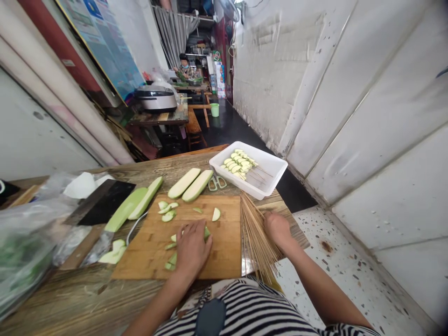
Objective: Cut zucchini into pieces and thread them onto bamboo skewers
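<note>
On the wooden cutting board (224, 259), my left hand (193, 245) lies palm down over pale green zucchini slices (171, 262), its fingers and thumb bent around some of them. Part of that pile is hidden under the palm. More slices (168, 210) and a single half-round piece (216, 214) rest farther up the board. At the board's right edge, my right hand (277, 227) is closed at the side of a fanned bundle of bamboo skewers (257, 233); its fingertips are partly hidden. Two zucchini halves (191, 184) lie cut side up beyond the board.
A white plastic tub (271, 161) with skewered slices stands at the back right, near green-handled scissors (217, 183). To the left are a cleaver (101, 203), more zucchini halves (128, 207) and plastic bags (24, 252). A person (187, 70) sits in the background.
</note>
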Action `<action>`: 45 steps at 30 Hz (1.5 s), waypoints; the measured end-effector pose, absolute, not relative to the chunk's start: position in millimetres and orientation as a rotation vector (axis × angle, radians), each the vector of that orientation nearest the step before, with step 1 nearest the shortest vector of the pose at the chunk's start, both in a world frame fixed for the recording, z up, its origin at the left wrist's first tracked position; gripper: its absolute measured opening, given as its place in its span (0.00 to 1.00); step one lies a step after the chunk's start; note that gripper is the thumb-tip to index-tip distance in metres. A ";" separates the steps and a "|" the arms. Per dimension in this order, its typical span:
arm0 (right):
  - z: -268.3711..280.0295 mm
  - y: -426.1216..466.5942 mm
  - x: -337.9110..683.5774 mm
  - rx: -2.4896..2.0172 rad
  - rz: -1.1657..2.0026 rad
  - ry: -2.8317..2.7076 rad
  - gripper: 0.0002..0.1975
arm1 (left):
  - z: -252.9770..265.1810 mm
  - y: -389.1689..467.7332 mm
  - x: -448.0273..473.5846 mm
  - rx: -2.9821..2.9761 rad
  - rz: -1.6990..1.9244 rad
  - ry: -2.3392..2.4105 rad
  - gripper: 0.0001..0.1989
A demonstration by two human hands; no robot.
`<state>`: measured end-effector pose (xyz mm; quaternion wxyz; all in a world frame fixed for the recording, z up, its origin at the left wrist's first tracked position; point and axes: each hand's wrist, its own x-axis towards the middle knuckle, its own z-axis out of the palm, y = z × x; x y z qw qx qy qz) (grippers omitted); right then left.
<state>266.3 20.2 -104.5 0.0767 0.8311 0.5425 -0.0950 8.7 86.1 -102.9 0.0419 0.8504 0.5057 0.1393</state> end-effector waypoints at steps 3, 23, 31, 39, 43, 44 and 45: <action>-101.0 19.4 267.3 2.484 -0.315 1.617 0.14 | -107.9 91.9 7.6 2.542 0.452 1.445 0.24; -60.5 -27.8 227.7 2.694 -0.096 2.205 0.13 | -99.3 110.7 7.3 2.557 0.346 1.358 0.26; -64.2 -35.1 216.6 2.712 -0.207 2.336 0.13 | -100.2 109.9 6.1 2.624 0.257 1.498 0.17; -70.9 -37.0 208.0 2.682 -0.303 2.356 0.12 | -104.5 114.8 7.6 2.510 0.421 1.620 0.20; -71.3 -37.4 204.9 2.651 -0.327 2.363 0.12 | -100.3 113.7 6.8 2.580 0.396 1.535 0.21; -71.4 -37.5 204.6 2.647 -0.328 2.360 0.12 | -98.7 112.9 6.3 2.583 0.378 1.530 0.21; -71.5 -37.6 204.3 2.645 -0.328 2.356 0.12 | -96.9 111.8 5.7 2.581 0.354 1.534 0.21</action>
